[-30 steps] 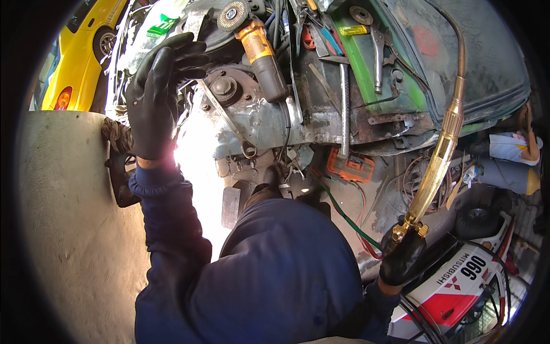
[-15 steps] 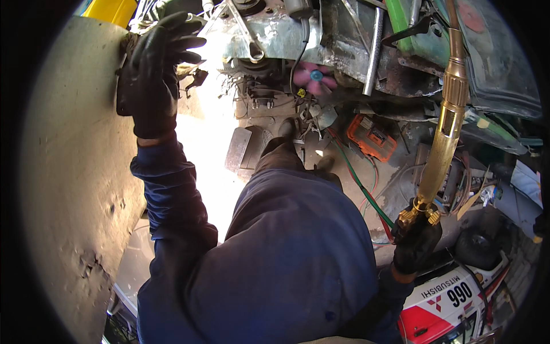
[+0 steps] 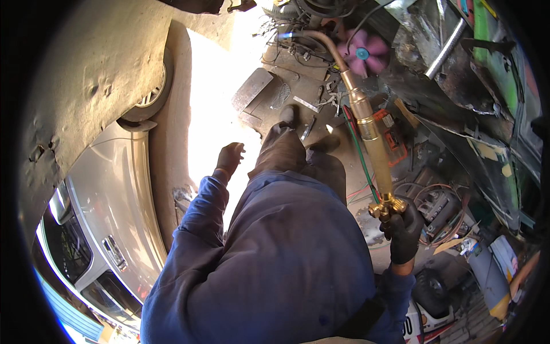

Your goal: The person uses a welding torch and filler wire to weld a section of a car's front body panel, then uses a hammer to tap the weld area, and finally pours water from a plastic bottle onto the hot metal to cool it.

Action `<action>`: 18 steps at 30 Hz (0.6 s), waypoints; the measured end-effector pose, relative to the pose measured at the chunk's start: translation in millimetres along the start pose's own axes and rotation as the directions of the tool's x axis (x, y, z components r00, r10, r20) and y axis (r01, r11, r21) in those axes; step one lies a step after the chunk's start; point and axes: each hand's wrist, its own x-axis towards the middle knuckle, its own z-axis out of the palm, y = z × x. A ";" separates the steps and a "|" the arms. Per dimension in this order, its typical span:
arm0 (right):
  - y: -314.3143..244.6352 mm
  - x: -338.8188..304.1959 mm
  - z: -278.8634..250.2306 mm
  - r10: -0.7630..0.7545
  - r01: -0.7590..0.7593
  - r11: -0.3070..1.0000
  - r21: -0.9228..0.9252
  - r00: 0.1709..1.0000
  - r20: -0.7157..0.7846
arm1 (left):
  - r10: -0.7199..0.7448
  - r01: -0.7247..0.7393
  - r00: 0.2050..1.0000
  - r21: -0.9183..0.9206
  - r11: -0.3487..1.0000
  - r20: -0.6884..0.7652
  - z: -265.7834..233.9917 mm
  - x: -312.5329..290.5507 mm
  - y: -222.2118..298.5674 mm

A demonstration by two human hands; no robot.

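My right hand [image 3: 407, 232], in a black glove, grips a brass gas torch [image 3: 375, 155] at its valve end. The torch slants up and to the left, and a small bluish flame [image 3: 285, 35] shows at the tip of its bent copper neck. Green and red hoses [image 3: 358, 146] run behind it. Also gloved, my left hand [image 3: 231, 157] hangs low beside my leg with its fingers loosely curled and a little apart. Nothing shows in it. Bright sunlit floor lies behind that hand.
A dented metal panel [image 3: 109, 57] fills the upper left, with a beige car [image 3: 114, 200] below. A pink fan [image 3: 366, 53] sits near the torch's neck. Stripped green bodywork [image 3: 504, 132] stands at right. An orange case [image 3: 395, 137], metal plate [image 3: 252, 89] and grey cylinder [image 3: 487, 269] are around.
My left hand has dropped from beside the dented panel to near my leg. The torch has tilted left in my right hand, bringing its flame into view. The whole view has shifted.
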 end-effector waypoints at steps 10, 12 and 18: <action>113.2 57.3 85.0 0.097 -0.093 0.990 -0.110 0.995 0.030 | -0.177 0.176 0.982 0.017 0.984 0.064 33.9 20.9 -113.3; 138.8 70.4 101.7 0.126 -0.120 0.983 -0.140 0.991 0.032 | -0.048 0.038 0.997 0.142 0.989 0.063 42.2 53.0 -104.6; 190.0 98.4 119.7 0.313 -0.305 0.936 -0.176 0.950 0.017 | -0.006 -0.044 0.983 0.267 0.963 0.185 96.4 169.0 -113.7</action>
